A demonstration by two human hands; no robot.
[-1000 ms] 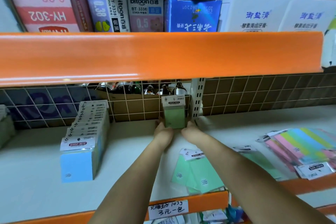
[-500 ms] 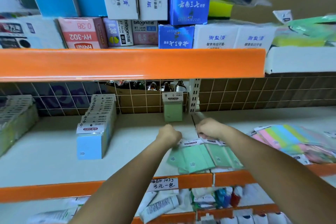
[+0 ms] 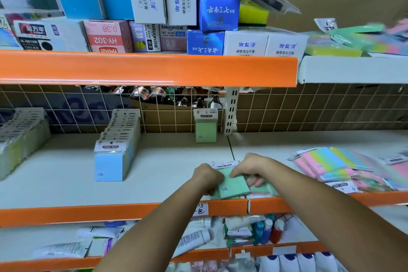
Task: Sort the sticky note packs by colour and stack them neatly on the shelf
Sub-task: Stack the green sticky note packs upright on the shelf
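This is a small retail shop. Orange-edged metal shelving [image 3: 141, 68] with a wire-grid back [image 3: 309, 108] carries boxed toothpaste [image 3: 246, 45], pen refill boxes [image 3: 106, 36], packaged sticky notes [image 3: 114, 154] and bottles [image 3: 154, 94], and a handwritten price label [image 3: 201, 209] sits on the shelf edge.

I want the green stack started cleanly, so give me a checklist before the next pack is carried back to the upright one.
1. Left hand grips the green pack: ok.
2. Right hand on the same pack: ok.
3. One pack lifted alone, not several: cannot tell.
4. Upright green pack stands at the wire grid: ok.
5. Shelf in front of it is bare: ok.
6. Blue row stays apart from the green: ok.
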